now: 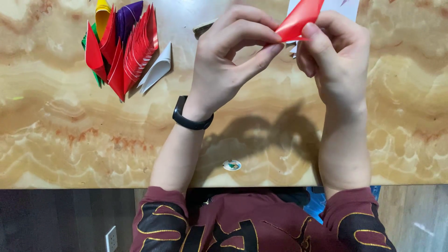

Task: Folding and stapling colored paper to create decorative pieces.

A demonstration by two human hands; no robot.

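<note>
Both my hands pinch a folded red paper piece (298,21) above the marble-patterned table (56,135), near the top centre of the head view. My left hand (233,56), with a black band on the wrist, grips the paper's lower left end between thumb and fingers. My right hand (333,56) holds its right side with the thumb on top. A row of folded paper pieces (123,46), mostly red with yellow, purple, green and one white (156,70), lies at the upper left, apart from both hands.
White paper sheets (340,7) lie under my right hand at the top edge. A small round sticker (232,164) sits near the table's front edge. Below the edge are dark floor and a white wall socket (111,239).
</note>
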